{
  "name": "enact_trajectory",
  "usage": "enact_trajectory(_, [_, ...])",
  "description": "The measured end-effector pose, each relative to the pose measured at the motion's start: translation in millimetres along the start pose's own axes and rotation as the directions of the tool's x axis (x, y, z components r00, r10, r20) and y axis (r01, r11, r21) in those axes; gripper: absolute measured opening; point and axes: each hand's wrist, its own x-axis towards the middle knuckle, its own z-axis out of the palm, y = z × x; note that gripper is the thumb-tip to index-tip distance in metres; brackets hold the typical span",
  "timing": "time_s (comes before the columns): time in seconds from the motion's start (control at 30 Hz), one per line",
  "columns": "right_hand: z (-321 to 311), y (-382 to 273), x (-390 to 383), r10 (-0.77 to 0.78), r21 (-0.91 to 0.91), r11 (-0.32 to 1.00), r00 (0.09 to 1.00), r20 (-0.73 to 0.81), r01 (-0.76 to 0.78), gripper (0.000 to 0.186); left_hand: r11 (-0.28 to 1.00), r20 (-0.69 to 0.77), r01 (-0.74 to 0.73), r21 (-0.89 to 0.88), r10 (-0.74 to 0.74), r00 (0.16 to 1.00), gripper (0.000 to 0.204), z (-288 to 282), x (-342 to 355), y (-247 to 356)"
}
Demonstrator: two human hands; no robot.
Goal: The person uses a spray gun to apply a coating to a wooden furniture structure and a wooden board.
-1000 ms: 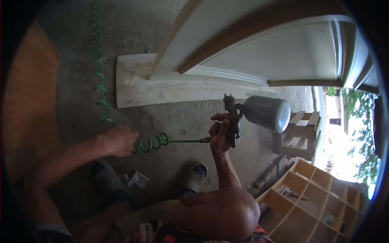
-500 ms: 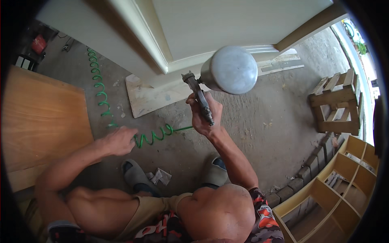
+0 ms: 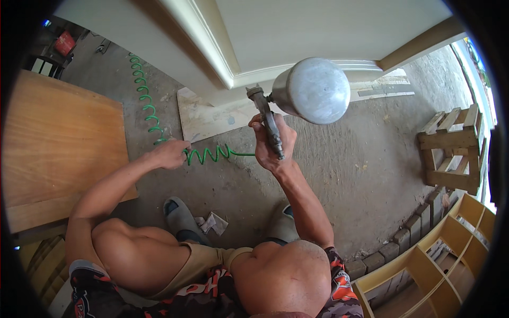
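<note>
My right hand is closed round the handle of a metal spray gun. A round silver paint cup is fixed to the gun's side, close to a pale panelled cabinet. From the right hand a green coiled air hose runs left to my left hand, whose fingers are closed on it. Beyond that hand the coils continue up and away along the floor. What the gun's trigger is doing is hidden by my fingers.
A brown wooden panel stands at the left. The cabinet rests over a paint-marked board. At the right are a slatted wooden crate, a row of grey bricks and an open compartmented wooden frame. Crumpled paper lies between my feet.
My left hand has moved up, carrying the hose, and its coils between the hands now hang higher. The right hand keeps the spray gun near the cabinet. The whole view has shifted slightly.
</note>
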Motion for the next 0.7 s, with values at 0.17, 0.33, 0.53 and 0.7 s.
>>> enact_trajectory(0.17, [6.3,0.0,-2.8,-0.049,-0.072,0.996,0.998,0.051,0.053,0.011,0.998,-0.032,-0.044,-0.039,0.043,0.999,0.035,-2.9,-11.6,-0.2])
enact_trajectory(0.33, [7.7,5.5,0.3,-0.108,-0.091,0.99,0.993,0.046,0.112,0.012,0.994,-0.023,-0.08,-0.08,0.078,0.997,0.04,-8.7,-21.5,2.4])
enact_trajectory(0.53, [-26.1,20.2,7.1,-0.06,-0.18,0.982,0.998,0.005,0.06,0.015,0.99,-0.03,-0.055,-0.13,0.051,0.998,0.036,-23.9,-29.3,26.7])
enact_trajectory(0.7, [-69.8,29.5,17.5,0.202,-0.031,0.978,0.978,-0.057,-0.204,0.022,0.982,-0.012,-0.067,-0.175,0.066,0.998,0.032,-34.3,-37.5,61.8])
